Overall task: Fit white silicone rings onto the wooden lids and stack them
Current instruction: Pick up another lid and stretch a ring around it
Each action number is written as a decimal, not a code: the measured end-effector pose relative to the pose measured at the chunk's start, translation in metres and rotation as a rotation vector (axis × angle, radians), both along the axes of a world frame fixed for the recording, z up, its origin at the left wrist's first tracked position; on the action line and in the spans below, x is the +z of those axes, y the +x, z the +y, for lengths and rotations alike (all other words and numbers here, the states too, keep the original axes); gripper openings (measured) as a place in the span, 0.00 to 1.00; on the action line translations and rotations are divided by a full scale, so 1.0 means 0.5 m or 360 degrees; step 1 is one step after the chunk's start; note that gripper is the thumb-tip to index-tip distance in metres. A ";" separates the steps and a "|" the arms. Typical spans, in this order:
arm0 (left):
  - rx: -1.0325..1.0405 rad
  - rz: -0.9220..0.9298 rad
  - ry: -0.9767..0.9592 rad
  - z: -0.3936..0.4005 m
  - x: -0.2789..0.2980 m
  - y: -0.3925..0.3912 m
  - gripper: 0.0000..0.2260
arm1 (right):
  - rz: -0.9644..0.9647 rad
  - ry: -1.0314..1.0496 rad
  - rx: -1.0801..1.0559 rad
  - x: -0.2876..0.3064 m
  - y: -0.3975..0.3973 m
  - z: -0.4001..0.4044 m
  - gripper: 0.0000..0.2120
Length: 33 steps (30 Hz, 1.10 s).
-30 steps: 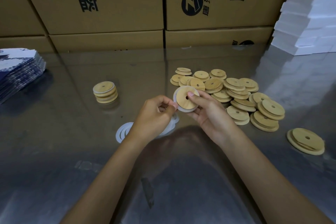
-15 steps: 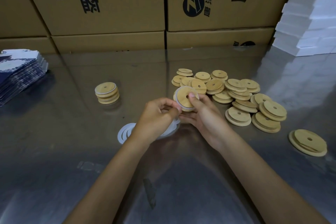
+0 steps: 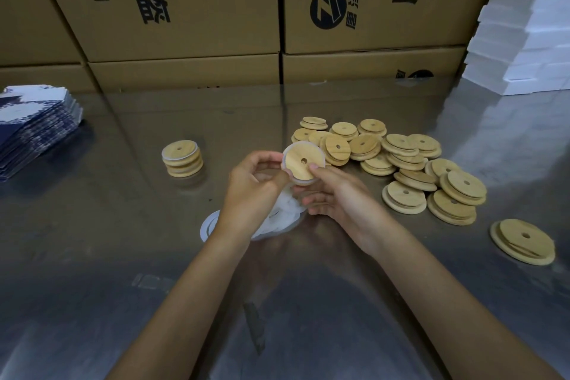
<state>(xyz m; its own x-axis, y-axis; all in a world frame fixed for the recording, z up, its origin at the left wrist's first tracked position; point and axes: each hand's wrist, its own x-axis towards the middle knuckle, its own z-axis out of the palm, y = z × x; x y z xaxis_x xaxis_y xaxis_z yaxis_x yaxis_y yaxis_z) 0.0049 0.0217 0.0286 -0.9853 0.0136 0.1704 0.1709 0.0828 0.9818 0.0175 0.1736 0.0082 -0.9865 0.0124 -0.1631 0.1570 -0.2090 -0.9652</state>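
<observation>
Both hands hold one lid [image 3: 303, 162] tilted above the middle of the surface [image 3: 123, 256]. The right hand [image 3: 336, 197] has its grip on the lid's lower right edge, thumb on its face; the left hand [image 3: 253, 185] pinches the white ring [image 3: 285, 155] at its left rim. Under the hands lie loose rings [image 3: 209, 225]. Left of them stands a finished stack [image 3: 182, 162]; right, toward the far edge, a heap of bare lids [image 3: 401, 163]. Boxes [image 3: 185, 9] line the far edge.

Both forearms reaching forward, left hand [image 3: 253, 187] fingers curled in a grip, right hand [image 3: 336, 194] likewise, thumb up
</observation>
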 end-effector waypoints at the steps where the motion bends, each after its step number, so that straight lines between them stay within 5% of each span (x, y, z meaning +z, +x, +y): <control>1: 0.0008 0.0003 -0.0003 0.000 -0.001 0.000 0.09 | 0.0006 0.0000 0.0011 0.000 -0.001 0.002 0.16; 10: 0.0070 -0.0106 0.0009 -0.005 -0.012 -0.008 0.06 | 0.0155 -0.0021 0.0031 -0.007 0.003 0.005 0.09; 16: 0.0051 -0.0315 0.0250 -0.008 -0.010 -0.006 0.20 | 0.0151 0.0034 0.0164 0.003 0.006 0.007 0.15; 24: 0.0441 -0.0416 0.1079 -0.105 0.001 -0.058 0.12 | 0.0049 0.0026 0.0014 0.006 0.001 0.025 0.14; 28: 0.0659 -0.0351 0.1233 -0.168 -0.003 -0.086 0.02 | 0.0034 0.0003 -0.0005 0.003 -0.003 0.031 0.15; 33: 0.0811 -0.0381 0.1323 -0.207 -0.022 -0.106 0.02 | 0.0026 0.0004 -0.0025 0.001 -0.004 0.029 0.16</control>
